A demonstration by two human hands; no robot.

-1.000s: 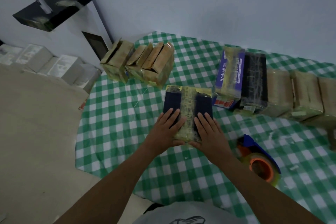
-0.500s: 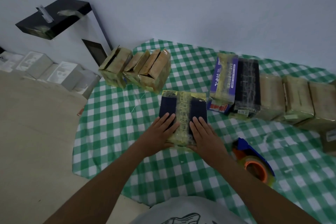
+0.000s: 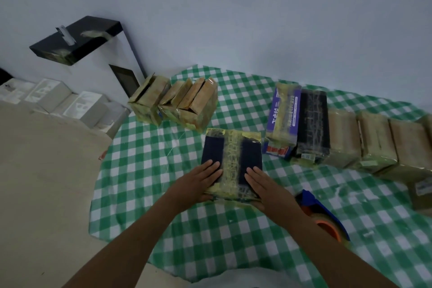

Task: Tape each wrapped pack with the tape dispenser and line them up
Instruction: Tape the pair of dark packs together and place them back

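Dark pack [image 3: 232, 159], tape strip down middle, lies flat on checked cloth [image 3: 145, 170]. Left hand [image 3: 198, 182] and right hand [image 3: 266, 188] press near end, fingers spread flat, gripping nothing. Taped row [image 3: 339, 133] at right; upright tan packs [image 3: 175, 103] probably untaped; tape dispenser [image 3: 325, 220] idle beside right wrist.

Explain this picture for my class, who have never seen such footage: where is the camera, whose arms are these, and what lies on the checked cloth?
There is no machine: a person wears the camera on the head, so you look down along their bare arms. The left hand and right hand rest flat on a dark pack banded with yellowish tape, pressing rather than gripping it. It lies on a green checked cloth. A tape dispenser sits by the right forearm. Taped packs form a row at right, and another cluster stands behind.
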